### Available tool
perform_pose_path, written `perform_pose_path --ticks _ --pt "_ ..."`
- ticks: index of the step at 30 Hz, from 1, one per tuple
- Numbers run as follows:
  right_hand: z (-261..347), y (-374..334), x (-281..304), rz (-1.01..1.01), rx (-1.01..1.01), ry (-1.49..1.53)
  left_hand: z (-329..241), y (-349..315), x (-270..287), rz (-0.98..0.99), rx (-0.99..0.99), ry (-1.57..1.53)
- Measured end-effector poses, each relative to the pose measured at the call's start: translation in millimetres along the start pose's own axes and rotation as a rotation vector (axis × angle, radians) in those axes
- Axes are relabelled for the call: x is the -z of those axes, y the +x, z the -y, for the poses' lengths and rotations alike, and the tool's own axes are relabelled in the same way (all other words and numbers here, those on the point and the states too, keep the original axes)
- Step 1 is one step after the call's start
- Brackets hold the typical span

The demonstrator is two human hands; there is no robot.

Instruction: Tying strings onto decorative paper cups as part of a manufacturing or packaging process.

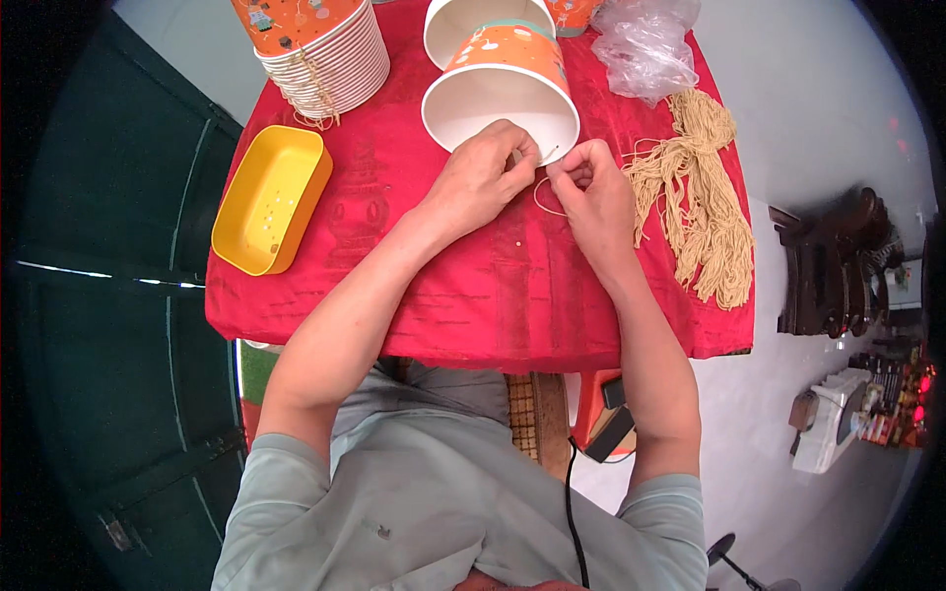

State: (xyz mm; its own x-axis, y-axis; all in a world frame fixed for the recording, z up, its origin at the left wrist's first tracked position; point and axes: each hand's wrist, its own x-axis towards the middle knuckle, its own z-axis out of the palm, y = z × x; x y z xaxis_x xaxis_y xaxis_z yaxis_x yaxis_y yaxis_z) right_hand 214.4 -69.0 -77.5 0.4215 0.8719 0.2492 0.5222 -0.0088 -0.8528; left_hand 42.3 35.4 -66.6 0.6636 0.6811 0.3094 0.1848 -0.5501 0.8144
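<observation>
A paper bucket (493,103), orange-printed outside and white inside, lies on its side with its mouth towards me. My left hand (485,175) is closed at the near rim, its thumb and index finger pinching there. Just to the right, my right hand (597,197) is closed in a pinch on a thin beige cord (537,201), which makes a small loop below the rim. A short bit of cord shows inside the bucket near the fingertips. Both hands' fingertips partly hide where cord and rim meet.
A red cloth covers the table (443,305). At left stand a yellow plastic tub (246,231) and a tall stack of nested buckets (330,74). A bundle of beige cords (705,212) lies at right, below a clear plastic bag (645,49). Another bucket (448,34) lies behind.
</observation>
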Motion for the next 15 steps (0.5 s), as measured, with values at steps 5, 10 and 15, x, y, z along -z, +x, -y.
perform_pose_path --ticks 5,10,15 --pt "-22 8 -5 -0.03 0.018 0.231 2 -5 1 0.002 0.009 0.028" --pt "-8 9 6 0.114 -0.16 0.418 3 -12 1 0.02 0.018 0.051" --pt "-4 7 4 0.078 -0.113 0.331 6 -13 -4 -0.026 -0.063 0.12"
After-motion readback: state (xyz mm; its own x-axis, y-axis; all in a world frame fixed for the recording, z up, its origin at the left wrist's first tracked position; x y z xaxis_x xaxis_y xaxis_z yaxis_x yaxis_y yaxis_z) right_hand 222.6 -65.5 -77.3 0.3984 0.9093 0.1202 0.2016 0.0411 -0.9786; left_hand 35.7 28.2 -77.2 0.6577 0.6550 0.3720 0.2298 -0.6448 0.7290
